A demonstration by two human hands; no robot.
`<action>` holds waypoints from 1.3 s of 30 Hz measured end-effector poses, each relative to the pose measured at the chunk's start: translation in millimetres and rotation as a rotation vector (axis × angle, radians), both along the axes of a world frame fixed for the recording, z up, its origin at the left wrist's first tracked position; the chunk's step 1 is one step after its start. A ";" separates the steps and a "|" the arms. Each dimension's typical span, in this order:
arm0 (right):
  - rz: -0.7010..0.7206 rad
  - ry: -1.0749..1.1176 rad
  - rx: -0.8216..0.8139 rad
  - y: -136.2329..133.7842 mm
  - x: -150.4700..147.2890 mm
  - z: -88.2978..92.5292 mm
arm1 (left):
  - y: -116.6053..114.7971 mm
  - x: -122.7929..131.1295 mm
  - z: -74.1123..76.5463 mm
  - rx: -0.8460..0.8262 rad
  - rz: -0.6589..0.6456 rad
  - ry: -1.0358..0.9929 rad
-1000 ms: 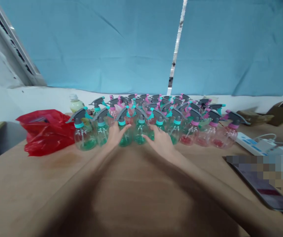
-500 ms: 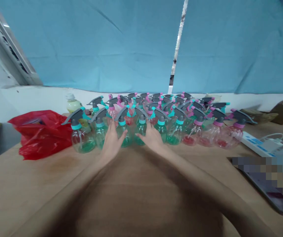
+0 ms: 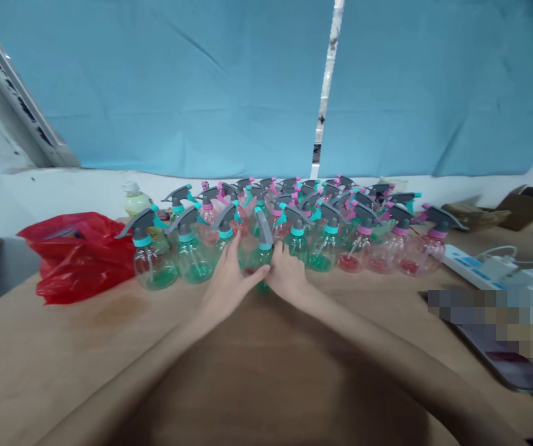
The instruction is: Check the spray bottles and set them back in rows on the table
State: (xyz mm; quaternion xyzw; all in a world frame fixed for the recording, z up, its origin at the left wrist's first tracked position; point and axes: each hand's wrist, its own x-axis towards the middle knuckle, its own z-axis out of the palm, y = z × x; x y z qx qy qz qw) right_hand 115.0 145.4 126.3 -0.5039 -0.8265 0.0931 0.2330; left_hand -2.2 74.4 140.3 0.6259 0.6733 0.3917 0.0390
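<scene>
Seen from the head camera, a green bottle (image 3: 263, 253) stands between a person's hands, mid-row on a wooden surface (image 3: 248, 365). The left hand (image 3: 233, 272) is spread, its thumb reaching across the bottle's front; the right hand (image 3: 287, 270) curls at the opposite side, its hold impossible to tell. The step appears to be handling this single bottle; the next move calls for a secure grip, clear of neighbouring bottles (image 3: 297, 244).
</scene>
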 end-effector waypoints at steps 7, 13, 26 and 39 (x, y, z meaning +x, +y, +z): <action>0.106 -0.002 0.067 -37.7 31.1 -24.3 | 23.0 34.3 8.9 0.064 -0.086 -0.143; 0.327 0.009 0.164 -38.8 84.1 -52.1 | 28.3 44.6 0.7 0.105 -0.194 -0.305; 0.519 0.092 0.107 33.5 134.4 -84.2 | 33.2 52.0 -1.8 -0.075 -0.348 -0.401; 0.550 0.081 0.078 31.0 137.9 -86.0 | 33.2 44.1 -10.0 -0.113 -0.279 -0.311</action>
